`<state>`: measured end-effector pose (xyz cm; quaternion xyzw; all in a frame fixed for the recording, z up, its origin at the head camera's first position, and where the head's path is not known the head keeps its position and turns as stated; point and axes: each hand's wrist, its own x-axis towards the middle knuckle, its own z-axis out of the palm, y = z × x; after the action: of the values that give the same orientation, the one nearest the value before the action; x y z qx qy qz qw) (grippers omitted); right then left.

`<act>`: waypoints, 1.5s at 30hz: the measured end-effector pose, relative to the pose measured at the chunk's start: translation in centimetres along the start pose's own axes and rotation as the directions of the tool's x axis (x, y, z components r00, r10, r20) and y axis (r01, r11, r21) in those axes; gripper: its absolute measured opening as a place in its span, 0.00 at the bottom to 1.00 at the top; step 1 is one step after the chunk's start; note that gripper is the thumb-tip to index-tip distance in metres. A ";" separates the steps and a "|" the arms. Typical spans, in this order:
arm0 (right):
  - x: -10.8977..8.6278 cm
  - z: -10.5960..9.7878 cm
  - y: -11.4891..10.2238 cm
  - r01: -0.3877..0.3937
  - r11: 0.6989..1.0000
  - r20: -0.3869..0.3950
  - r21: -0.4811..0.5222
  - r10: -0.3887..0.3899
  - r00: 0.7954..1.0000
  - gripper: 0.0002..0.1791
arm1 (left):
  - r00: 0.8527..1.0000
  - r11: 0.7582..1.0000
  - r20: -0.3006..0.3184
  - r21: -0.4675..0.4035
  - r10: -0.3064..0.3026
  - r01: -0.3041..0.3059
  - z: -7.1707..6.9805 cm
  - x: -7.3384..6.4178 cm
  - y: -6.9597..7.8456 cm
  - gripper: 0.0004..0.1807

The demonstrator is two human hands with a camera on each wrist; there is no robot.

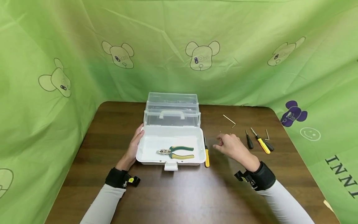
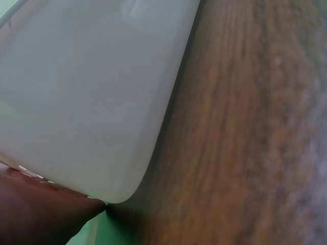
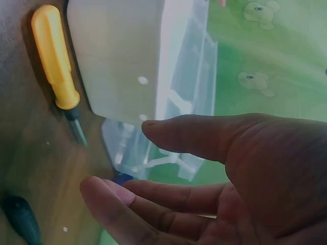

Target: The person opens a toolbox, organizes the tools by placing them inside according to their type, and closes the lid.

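Observation:
A white toolbox [image 1: 151, 138] stands with its clear lid [image 1: 173, 119] folded back. Combination pliers [image 1: 181, 156] with green and yellow handles lie inside it. My left hand [image 1: 134, 144] holds the box's left side, thumb at the rim; its other fingers are partly hidden. Against the right outer side of the box lies a yellow-handled screwdriver [image 1: 207, 158], also seen in the right wrist view. To the right of that screwdriver, my right hand [image 1: 233, 147] hovers over the table. In the right wrist view, its thumb [image 3: 194, 135] and fingers are apart with nothing between them.
Right on the brown table [image 1: 179, 199] lie a hex key [image 1: 229, 119], a black screwdriver [image 1: 250, 142], another yellow-handled screwdriver [image 1: 263, 145] partly over a black handle [image 1: 269, 146], and a smaller hex key [image 1: 267, 135]. Green cloth [image 1: 159, 74] hangs behind and at both sides.

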<state>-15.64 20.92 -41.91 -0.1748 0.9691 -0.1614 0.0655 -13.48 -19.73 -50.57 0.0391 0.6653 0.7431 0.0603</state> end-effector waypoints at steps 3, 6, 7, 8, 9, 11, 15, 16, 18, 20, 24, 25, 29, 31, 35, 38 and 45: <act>0.0 0.8 0.0 -0.014 1.000 0.043 0.017 0.013 0.999 0.22 | 1.000 1.000 0.004 0.004 -0.016 0.016 -0.1 -0.3 -0.1 0.37; 0.0 1.3 -0.1 -0.020 0.999 0.071 0.036 0.018 0.997 0.23 | 1.000 1.000 -0.004 0.007 -0.018 0.018 -0.2 -0.5 -0.2 0.37; 0.0 1.5 -0.1 -0.022 0.999 0.076 0.038 0.019 0.997 0.23 | 1.000 1.000 -0.005 0.006 -0.015 0.015 -0.2 -0.6 -0.1 0.37; 0.0 1.7 -0.1 -0.024 0.999 0.080 0.040 0.021 0.997 0.23 | 1.000 1.000 -0.006 0.003 -0.013 0.013 -0.2 -0.6 -0.1 0.38; 0.0 1.8 -0.1 -0.027 0.999 0.083 0.041 0.024 0.996 0.23 | 1.000 1.000 -0.007 0.004 -0.011 0.011 -0.2 -0.6 -0.1 0.38; 0.0 2.3 0.0 -0.039 0.998 0.090 0.038 0.036 0.995 0.22 | 1.000 1.000 0.000 -0.001 -0.011 0.011 -0.2 -0.5 -0.2 0.38; -0.2 3.0 0.1 -0.051 0.998 0.098 0.031 0.047 0.994 0.20 | 1.000 1.000 0.013 -0.006 -0.009 0.009 -0.2 -0.4 -0.2 0.38; -0.2 3.2 0.1 -0.055 0.998 0.097 0.029 0.052 0.994 0.20 | 1.000 1.000 0.015 -0.008 -0.007 0.007 -0.2 -0.4 -0.2 0.38; -0.3 3.3 0.0 -0.059 0.998 0.093 0.024 0.057 0.994 0.20 | 1.000 1.000 0.018 -0.006 -0.002 0.002 -0.1 -0.3 -0.2 0.38; -0.3 3.3 -0.1 -0.064 0.998 0.088 0.019 0.062 0.994 0.20 | 1.000 1.000 0.019 -0.005 0.004 -0.004 -0.1 -0.3 -0.2 0.38; -0.3 3.4 -0.2 -0.075 0.997 0.094 0.010 0.073 0.993 0.20 | 1.000 1.000 0.024 -0.004 0.009 -0.008 -0.1 -0.2 -0.1 0.38; -0.4 3.5 -0.1 -0.077 0.997 0.098 0.010 0.075 0.992 0.19 | 1.000 1.000 0.024 -0.003 0.008 -0.008 -0.1 -0.2 -0.1 0.38; -0.3 3.7 -0.1 -0.087 0.996 0.101 0.012 0.086 0.991 0.17 | 1.000 1.000 0.023 0.000 0.004 -0.004 0.0 -0.2 0.0 0.38; -0.3 3.9 0.0 -0.088 0.996 0.098 0.013 0.086 0.991 0.16 | 1.000 1.000 0.022 -0.001 0.005 -0.005 0.0 -0.1 0.0 0.38; -0.2 4.3 0.0 -0.081 0.996 0.086 0.023 0.079 0.993 0.13 | 1.000 1.000 0.017 -0.002 0.009 -0.009 0.0 -0.1 0.0 0.37; 0.0 4.5 -0.1 -0.077 0.997 0.079 0.024 0.075 0.994 0.12 | 1.000 1.000 0.014 -0.002 0.016 -0.016 0.0 0.0 0.0 0.37; 0.3 4.7 -0.6 -0.085 0.996 0.072 0.003 0.085 0.994 0.13 | 1.000 1.000 0.006 -0.003 0.018 -0.018 0.0 0.2 0.0 0.37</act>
<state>-14.93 18.95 -46.13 -0.1390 0.9721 -0.1551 0.1075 -13.71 -19.72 -50.58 0.0473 0.6637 0.7444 0.0556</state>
